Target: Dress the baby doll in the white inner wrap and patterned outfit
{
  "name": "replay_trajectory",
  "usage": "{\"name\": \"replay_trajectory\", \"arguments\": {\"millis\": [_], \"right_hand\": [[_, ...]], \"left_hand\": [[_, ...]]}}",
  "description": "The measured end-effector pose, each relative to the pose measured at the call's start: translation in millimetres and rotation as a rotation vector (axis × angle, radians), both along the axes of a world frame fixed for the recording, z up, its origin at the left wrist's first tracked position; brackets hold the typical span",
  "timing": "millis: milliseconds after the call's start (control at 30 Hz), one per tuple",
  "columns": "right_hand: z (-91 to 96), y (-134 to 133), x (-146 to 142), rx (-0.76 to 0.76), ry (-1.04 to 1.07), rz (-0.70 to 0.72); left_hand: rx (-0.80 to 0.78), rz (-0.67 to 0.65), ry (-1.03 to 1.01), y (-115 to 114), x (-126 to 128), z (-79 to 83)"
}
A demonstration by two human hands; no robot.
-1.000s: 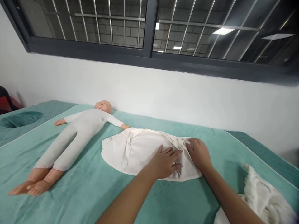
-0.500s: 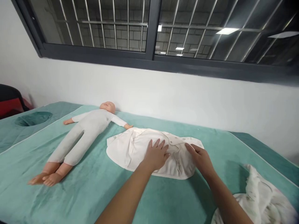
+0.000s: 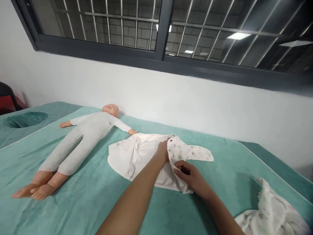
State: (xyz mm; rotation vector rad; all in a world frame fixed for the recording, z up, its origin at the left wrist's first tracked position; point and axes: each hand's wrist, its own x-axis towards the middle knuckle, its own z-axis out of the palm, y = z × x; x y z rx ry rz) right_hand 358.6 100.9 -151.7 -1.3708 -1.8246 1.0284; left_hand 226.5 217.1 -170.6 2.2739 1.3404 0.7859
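Note:
A cream baby garment (image 3: 132, 155) lies spread on the teal-covered bed (image 3: 93, 202), just right of a baby doll (image 3: 83, 137) in a grey suit that lies on its back. My left hand (image 3: 163, 150) is closed on the garment's upper flap near its far edge. My right hand (image 3: 189, 178) pinches the same flap at the near edge. The flap is lifted and turned over to the right, and its patterned inner side (image 3: 193, 152) shows.
A crumpled white patterned cloth (image 3: 271, 212) lies at the bed's near right corner. A white wall and a barred dark window (image 3: 156, 29) run behind the bed. A second teal surface with a round hole (image 3: 23, 119) stands at the left.
Both hands lay flat on the garment before. Now they grip its top flap, which has been lifted and opened to the right.

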Motion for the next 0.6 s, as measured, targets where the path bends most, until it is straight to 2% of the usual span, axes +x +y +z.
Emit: {"name": "replay_trajectory", "arguments": {"millis": [100,200,267,333,433,533,600], "right_hand": [[-5.4,4.3,4.3,0.015,0.132,-0.097],[-7.1,9.5,19.8,0.039,0.303,-0.301],[-8.7,12.6,36.9,0.039,0.343,-0.417],[-12.8,15.6,56.8,0.041,0.182,-0.503],[-22.2,19.7,81.8,0.106,-0.284,-0.638],[-27.3,20.3,87.6,0.37,-0.551,-0.681],[-25.4,16.3,77.0,0.592,-0.599,-0.602]], "left_hand": [[0.026,0.025,0.056,3.1,9.2,-2.0],[0.04,0.072,0.101,4.5,14.9,-3.7],[0.049,0.089,0.127,4.5,15.6,-4.4],[0.067,0.081,0.148,1.2,14.3,-4.6],[0.096,0.049,0.155,-13.1,6.4,-4.6],[0.116,0.017,0.129,-34.6,-22.2,-2.9],[0.13,0.054,0.084,-47.0,-60.5,0.6]]}}
